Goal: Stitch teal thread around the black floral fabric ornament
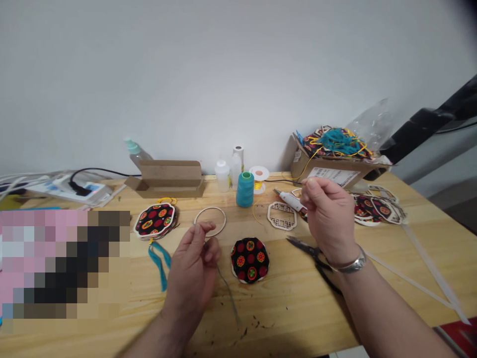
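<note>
My left hand (196, 263) is closed in a pinch, and a greenish thread (229, 291) hangs from its fingers toward the tabletop. My right hand (330, 219) is raised, thumb pressed to the curled fingers; what it grips is too fine to see. Between the hands lies a round pad (250, 259) of black fabric with red and orange flowers. Just beyond my left fingers is a pale ring (219, 231). Black-handled scissors (307, 248) lie under my right wrist, partly hidden. A cone of teal thread (245, 191) stands farther back.
A finished-looking patterned piece (154, 221) with a teal tassel (158, 266) lies left. An openwork wooden frame (282, 216), a white glue gun (290, 200) and a yellow cord spool (259, 175) sit behind. Cardboard boxes (167, 186) and bottles (222, 176) line the wall.
</note>
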The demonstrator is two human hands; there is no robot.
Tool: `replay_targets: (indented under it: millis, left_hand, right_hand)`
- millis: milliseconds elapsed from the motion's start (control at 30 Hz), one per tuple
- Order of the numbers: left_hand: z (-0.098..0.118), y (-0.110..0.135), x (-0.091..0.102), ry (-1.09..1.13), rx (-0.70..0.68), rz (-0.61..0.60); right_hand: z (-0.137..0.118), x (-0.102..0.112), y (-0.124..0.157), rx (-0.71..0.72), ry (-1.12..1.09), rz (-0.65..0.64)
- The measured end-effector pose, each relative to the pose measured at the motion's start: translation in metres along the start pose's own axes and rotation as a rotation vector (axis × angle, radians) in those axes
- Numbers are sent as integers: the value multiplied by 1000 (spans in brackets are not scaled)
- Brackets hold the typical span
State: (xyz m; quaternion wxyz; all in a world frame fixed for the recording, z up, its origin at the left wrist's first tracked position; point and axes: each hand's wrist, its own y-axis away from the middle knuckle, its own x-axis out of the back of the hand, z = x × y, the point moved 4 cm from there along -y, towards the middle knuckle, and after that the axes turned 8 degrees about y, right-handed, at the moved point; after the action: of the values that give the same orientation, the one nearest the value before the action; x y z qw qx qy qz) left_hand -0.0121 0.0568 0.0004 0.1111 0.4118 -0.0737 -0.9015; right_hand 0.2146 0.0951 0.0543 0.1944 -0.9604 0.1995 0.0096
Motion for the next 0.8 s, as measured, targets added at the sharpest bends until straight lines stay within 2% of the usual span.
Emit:
replay_targets:
  millis: [67,100,167,267,333,400,467,600,800]
  left_hand:
    - [2,0,0,-26,-46,-1]
    - [2,1,-1,-46,-43,-8]
    - [-1,2,-2,-96,1,-30]
    - [-9,4,-2,-182,122,-61]
    - [-17,8,-3,-227,231,-107]
    - [-23,11,-5,-258,329,-166]
    - [-27,15,-6,-279,386,-213]
    - [-29,17,-6,-350,395,-256]
    - [-26,18,-5,-402,376,-199]
  right_hand:
    - [-8,1,2,130,130,-22]
    - [-14,-2,5,210,216,-86]
    - [-23,-16,16,364,370,-347]
    - [-29,-41,43,514,448,-845]
    - [-29,-52,59,554,465,-1033]
    - [-26,-59,66,568,511,-1073]
    - [-22,-61,66,571,566,-1034]
    - [-13,-57,57,530,609,-935]
    - [-4,-54,52,491,568,-887]
